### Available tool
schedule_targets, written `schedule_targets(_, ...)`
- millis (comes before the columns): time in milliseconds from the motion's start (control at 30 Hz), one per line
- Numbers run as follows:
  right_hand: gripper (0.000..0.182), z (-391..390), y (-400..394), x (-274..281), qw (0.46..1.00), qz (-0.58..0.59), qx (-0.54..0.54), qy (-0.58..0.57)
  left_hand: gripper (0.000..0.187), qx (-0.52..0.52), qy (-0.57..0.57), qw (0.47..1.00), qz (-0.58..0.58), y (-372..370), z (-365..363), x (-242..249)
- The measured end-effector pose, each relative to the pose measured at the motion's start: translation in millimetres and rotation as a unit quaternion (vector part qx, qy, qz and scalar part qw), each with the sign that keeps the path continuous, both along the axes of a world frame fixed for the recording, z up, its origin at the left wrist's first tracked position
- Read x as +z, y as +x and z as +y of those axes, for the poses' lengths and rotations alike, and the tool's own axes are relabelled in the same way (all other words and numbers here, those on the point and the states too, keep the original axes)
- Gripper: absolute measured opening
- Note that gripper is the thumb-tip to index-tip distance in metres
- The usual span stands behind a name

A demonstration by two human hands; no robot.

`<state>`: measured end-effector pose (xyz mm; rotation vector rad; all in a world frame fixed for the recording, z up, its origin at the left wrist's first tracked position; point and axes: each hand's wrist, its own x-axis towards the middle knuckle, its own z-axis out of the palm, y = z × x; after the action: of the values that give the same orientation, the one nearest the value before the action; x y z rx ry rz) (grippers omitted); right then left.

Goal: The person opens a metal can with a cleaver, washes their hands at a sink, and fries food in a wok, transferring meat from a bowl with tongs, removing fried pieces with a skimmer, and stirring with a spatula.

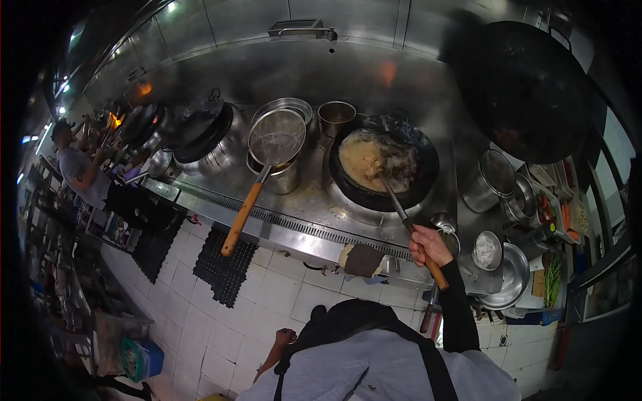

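- My right hand (429,244), right of centre in the frame, has its grip clamped around the wooden handle of a long ladle (408,222).
- The ladle's far end sits in the black wok (380,167) at upper centre, down among the pale, bubbling food (372,159).
- My left hand (283,338) hangs low at bottom centre, beside my apron, touching nothing; I cannot tell how far its grip is open.
- A wire strainer (275,139) with a wooden handle rests across a steel pot on the bench (304,200), left of the wok.
- Another person (80,170) stands at the far left.
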<state>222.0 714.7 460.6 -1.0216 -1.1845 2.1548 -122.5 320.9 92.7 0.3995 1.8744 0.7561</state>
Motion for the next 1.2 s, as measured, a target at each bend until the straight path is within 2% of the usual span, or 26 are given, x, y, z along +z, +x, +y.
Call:
schedule_targets(67, 0.021, -7.9, 0.4, -6.2, 1.0, 0.012, -0.005, -0.005, 0.015, 0.035, -0.013, 0.999, -0.031, -1.1, 6.6, 10.4)
schedule_targets(133, 0.029, -17.5, -1.4, -8.5, 0.994, -0.06, -0.015, 0.088, 0.014, 0.012, -0.018, 0.998, -0.058, -7.5, 9.7, 17.9)
schedule_targets(167, 0.037, -21.7, 0.2, -12.3, 0.991, -0.07, -0.007, 0.111, 0.014, 0.044, -0.021, 0.994, -0.093, -10.2, 11.0, 16.7)
schedule_targets(200, 0.037, -27.5, 2.8, -11.7, 0.991, -0.071, -0.001, 0.112, 0.014, 0.05, -0.02, 0.994, -0.095, -13.9, 10.4, 6.5)
schedule_targets(300, 0.054, -47.6, 16.0, -2.5, 0.986, -0.111, -0.045, 0.118, 0.017, 0.102, -0.047, 0.983, -0.142, -25.2, 10.9, -9.6)
schedule_targets(433, 0.054, -72.1, 31.7, 15.9, 0.965, -0.194, -0.047, 0.172, 0.017, 0.106, -0.039, 0.985, -0.13, -28.4, 12.3, 2.6)
schedule_targets(567, 0.054, -61.4, 23.0, 7.6, 0.965, -0.212, -0.029, 0.151, 0.016, 0.075, -0.047, 0.987, -0.136, -32.7, 10.7, -15.1)
schedule_targets(633, 0.054, -43.6, 7.4, -6.7, 0.978, -0.153, 0.012, 0.143, 0.016, 0.024, -0.064, 0.989, -0.133, -32.0, 12.3, -20.1)
schedule_targets(767, 0.054, -38.1, -6.4, -12.9, 0.964, -0.19, -0.025, 0.186, 0.015, 0.056, -0.049, 0.988, -0.136, -28.9, 22.7, -18.1)
schedule_targets(800, 0.055, -39.0, 3.5, -22.7, 0.904, -0.254, -0.022, 0.344, 0.014, 0.083, -0.036, 0.987, -0.13, -27.6, 27.0, -7.7)
schedule_targets(867, 0.055, -37.4, 26.5, -34.6, 0.815, -0.309, -0.01, 0.491, 0.013, 0.118, -0.024, 0.985, -0.127, -25.4, 31.1, 4.2)
schedule_targets(900, 0.056, -39.3, 26.6, -21.1, 0.837, -0.3, 0.017, 0.458, 0.013, 0.131, -0.008, 0.982, -0.135, -24.9, 30.3, 2.8)
schedule_targets(967, 0.056, -46.9, 9.1, 19.8, 0.935, -0.278, 0.048, 0.217, 0.013, 0.155, 0.006, 0.978, -0.14, -20.1, 21.7, -4.0)
schedule_targets(1000, 0.056, -39.3, 1.0, 11.0, 0.936, -0.267, 0.068, 0.22, 0.012, 0.157, -0.003, 0.978, -0.136, -16.2, 15.7, -5.6)
schedule_targets(1067, 0.055, -17.8, -8.0, -14.0, 0.966, -0.182, -0.006, 0.182, 0.011, 0.14, -0.036, 0.979, -0.143, -10.0, 1.7, -5.7)
schedule_targets(1100, 0.054, -17.4, -12.6, -16.1, 0.961, -0.196, -0.005, 0.193, 0.011, 0.17, -0.03, 0.975, -0.139, -6.2, -4.8, -3.5)
schedule_targets(1133, 0.054, -20.6, -11.9, -16.6, 0.956, -0.21, -0.007, 0.205, 0.011, 0.157, -0.055, 0.977, -0.131, -3.5, -9.0, -0.3)
schedule_targets(1200, 0.053, -26.9, 2.9, -25.4, 0.926, -0.244, 0.006, 0.287, 0.01, 0.155, -0.078, 0.977, -0.123, -2.3, -18.0, 3.9)
